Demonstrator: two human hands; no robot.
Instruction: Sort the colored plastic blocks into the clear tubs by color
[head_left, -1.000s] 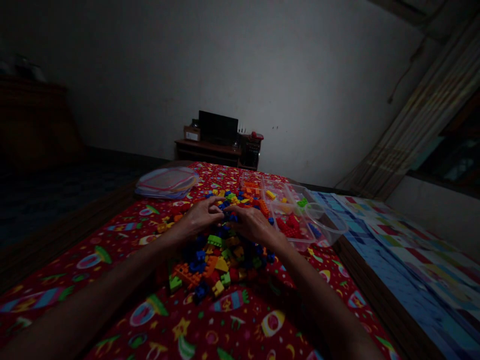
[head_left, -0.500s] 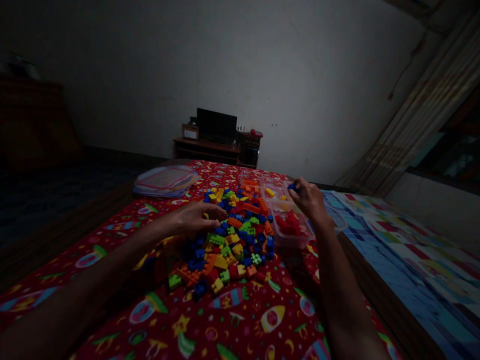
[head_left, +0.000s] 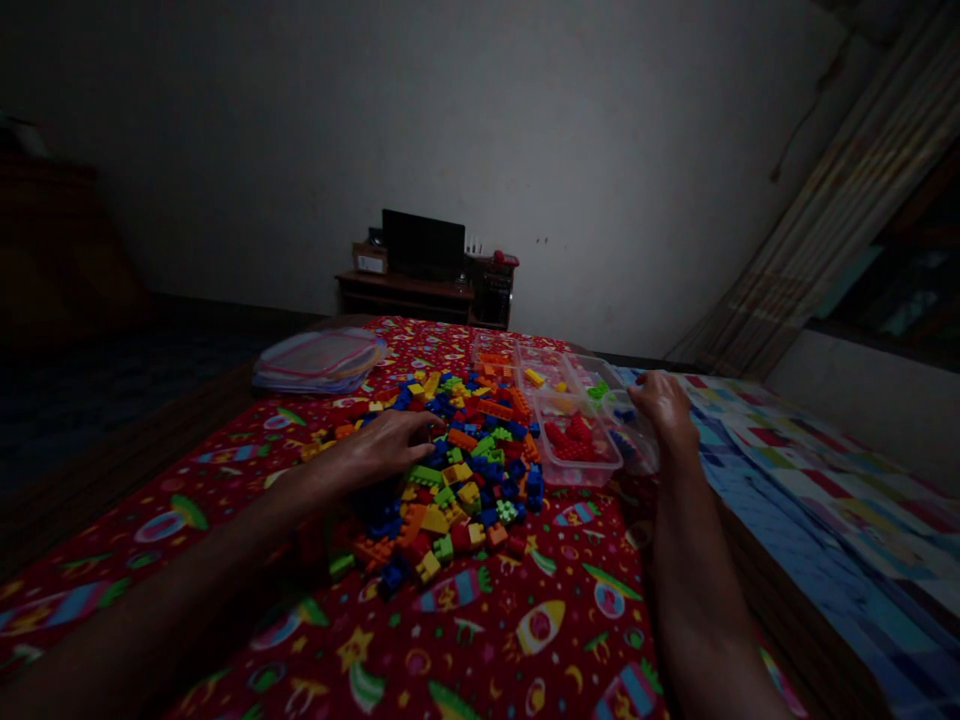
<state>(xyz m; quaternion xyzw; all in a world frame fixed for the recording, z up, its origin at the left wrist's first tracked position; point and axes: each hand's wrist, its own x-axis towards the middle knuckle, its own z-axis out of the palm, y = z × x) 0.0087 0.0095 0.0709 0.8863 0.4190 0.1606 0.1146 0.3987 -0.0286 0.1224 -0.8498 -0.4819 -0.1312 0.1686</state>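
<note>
A pile of small plastic building bricks [head_left: 457, 470] in blue, orange, yellow, green and red lies on a red rocket-print sheet [head_left: 525, 620]. My left hand [head_left: 382, 447] rests palm down on the pile's left side, fingers stretched towards the bricks. My right hand [head_left: 664, 403] hovers over the rightmost clear tub [head_left: 643, 455], which holds blue bricks; its fingers curl down and whether they hold anything is hidden in the dim light. Beside it a clear tub of red bricks [head_left: 581, 475] stands at the pile's right edge.
More clear tubs with yellow, orange and green bricks [head_left: 559, 372] stand behind the red one. A stack of clear lids [head_left: 319, 360] lies at the back left. A blue patterned sheet [head_left: 810, 500] lies on the right. A screen on a low table [head_left: 424, 250] stands by the wall.
My right hand left the pile with a blue brick, passed over the tubs and now hangs lower and further right, over the blue tub. My left hand stayed on the pile.
</note>
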